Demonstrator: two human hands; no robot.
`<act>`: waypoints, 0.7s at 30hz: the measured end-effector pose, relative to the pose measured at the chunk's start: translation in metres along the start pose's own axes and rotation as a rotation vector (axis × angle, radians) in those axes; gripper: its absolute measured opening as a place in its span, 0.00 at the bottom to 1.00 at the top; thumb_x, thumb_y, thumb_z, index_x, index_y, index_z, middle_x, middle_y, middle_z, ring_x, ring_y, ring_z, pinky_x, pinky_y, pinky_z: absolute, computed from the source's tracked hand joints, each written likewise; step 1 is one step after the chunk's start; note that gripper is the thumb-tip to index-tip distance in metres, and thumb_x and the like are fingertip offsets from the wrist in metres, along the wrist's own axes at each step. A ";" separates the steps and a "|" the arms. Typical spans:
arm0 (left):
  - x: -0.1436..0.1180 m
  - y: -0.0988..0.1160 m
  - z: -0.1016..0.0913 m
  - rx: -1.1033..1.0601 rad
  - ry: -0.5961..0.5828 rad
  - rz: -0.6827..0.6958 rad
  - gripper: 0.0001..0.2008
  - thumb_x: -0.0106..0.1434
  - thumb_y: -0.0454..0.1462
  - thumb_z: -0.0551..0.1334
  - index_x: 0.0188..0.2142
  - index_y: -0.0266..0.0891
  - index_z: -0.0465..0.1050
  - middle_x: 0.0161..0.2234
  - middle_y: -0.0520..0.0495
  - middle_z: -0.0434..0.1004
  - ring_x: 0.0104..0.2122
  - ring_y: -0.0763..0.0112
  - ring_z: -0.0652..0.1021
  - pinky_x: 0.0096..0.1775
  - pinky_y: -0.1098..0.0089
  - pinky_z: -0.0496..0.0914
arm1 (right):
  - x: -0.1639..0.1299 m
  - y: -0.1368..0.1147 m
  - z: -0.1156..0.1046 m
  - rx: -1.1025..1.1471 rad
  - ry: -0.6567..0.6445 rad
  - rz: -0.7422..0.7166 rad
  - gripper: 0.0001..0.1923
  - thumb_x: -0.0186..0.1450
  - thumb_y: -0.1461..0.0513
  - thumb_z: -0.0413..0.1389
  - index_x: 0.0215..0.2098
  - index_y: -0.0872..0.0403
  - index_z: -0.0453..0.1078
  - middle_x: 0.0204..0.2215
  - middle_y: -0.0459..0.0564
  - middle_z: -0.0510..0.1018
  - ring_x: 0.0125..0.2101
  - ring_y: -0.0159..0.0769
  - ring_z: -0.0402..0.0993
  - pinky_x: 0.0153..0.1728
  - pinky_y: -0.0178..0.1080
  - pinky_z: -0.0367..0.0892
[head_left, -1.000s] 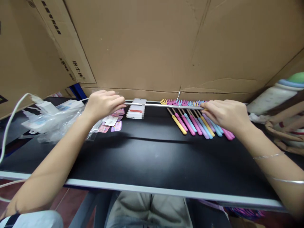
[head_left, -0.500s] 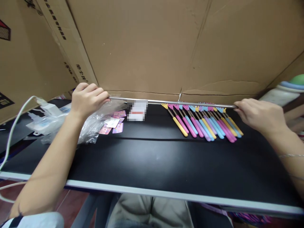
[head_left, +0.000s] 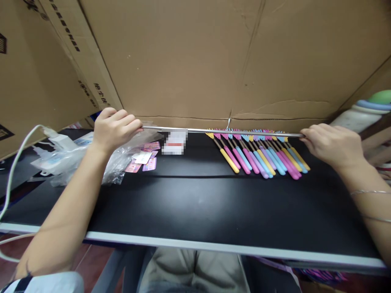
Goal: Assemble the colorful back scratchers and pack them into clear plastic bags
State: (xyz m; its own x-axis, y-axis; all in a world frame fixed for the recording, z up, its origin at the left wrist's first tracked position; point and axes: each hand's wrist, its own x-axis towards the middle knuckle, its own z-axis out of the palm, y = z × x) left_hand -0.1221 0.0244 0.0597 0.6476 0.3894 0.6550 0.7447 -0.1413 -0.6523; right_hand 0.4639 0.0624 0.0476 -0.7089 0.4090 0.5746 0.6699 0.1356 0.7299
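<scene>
While each grip pinches one end, left hand (head_left: pixel 113 129) and right hand (head_left: pixel 332 145) hold the metal rod (head_left: pixel 220 131) level, left-to-right.

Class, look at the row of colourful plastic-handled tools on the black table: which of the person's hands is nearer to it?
Right. The right hand grips the thin metal rod just beside the row of colourful plastic-handled tools; the left hand holds the rod's far end, by the clear plastic bags.

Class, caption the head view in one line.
Both hands, left and right, hold a metal rod over colourful back scratchers.
</scene>
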 end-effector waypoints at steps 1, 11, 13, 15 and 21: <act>0.000 0.001 0.000 -0.010 -0.014 -0.003 0.17 0.70 0.42 0.51 0.25 0.40 0.60 0.21 0.54 0.65 0.28 0.71 0.62 0.34 0.67 0.54 | -0.001 0.000 0.000 0.012 -0.045 0.026 0.17 0.68 0.57 0.46 0.31 0.57 0.73 0.23 0.50 0.75 0.26 0.33 0.65 0.24 0.34 0.52; -0.004 0.004 0.000 -0.076 -0.102 -0.048 0.19 0.70 0.44 0.50 0.24 0.39 0.61 0.21 0.52 0.64 0.27 0.71 0.62 0.26 0.70 0.52 | -0.003 -0.004 -0.010 0.116 -0.357 0.220 0.18 0.67 0.57 0.46 0.39 0.57 0.75 0.29 0.55 0.77 0.28 0.34 0.65 0.25 0.36 0.49; -0.003 0.003 -0.001 -0.085 -0.099 -0.054 0.19 0.70 0.45 0.51 0.24 0.39 0.61 0.21 0.52 0.64 0.27 0.71 0.62 0.25 0.70 0.52 | -0.003 -0.003 -0.010 0.106 -0.350 0.230 0.18 0.67 0.56 0.46 0.39 0.57 0.75 0.29 0.55 0.77 0.27 0.34 0.65 0.25 0.36 0.49; -0.003 0.004 -0.001 -0.076 -0.099 -0.051 0.19 0.70 0.45 0.51 0.24 0.39 0.61 0.20 0.52 0.64 0.27 0.71 0.62 0.25 0.70 0.52 | -0.003 -0.003 -0.009 0.098 -0.342 0.233 0.18 0.67 0.56 0.46 0.39 0.57 0.75 0.29 0.54 0.77 0.27 0.34 0.65 0.25 0.35 0.49; -0.003 0.016 0.002 -0.114 -0.118 -0.049 0.19 0.71 0.44 0.49 0.25 0.40 0.65 0.21 0.52 0.67 0.26 0.71 0.65 0.24 0.70 0.52 | -0.003 -0.007 -0.011 0.102 -0.279 0.236 0.19 0.68 0.56 0.45 0.38 0.58 0.75 0.29 0.55 0.78 0.25 0.34 0.65 0.25 0.36 0.51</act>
State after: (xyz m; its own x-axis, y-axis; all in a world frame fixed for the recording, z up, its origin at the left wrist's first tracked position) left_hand -0.1120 0.0226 0.0468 0.5919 0.5012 0.6313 0.7925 -0.2193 -0.5691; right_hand 0.4584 0.0501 0.0450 -0.4548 0.6676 0.5894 0.8360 0.0919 0.5409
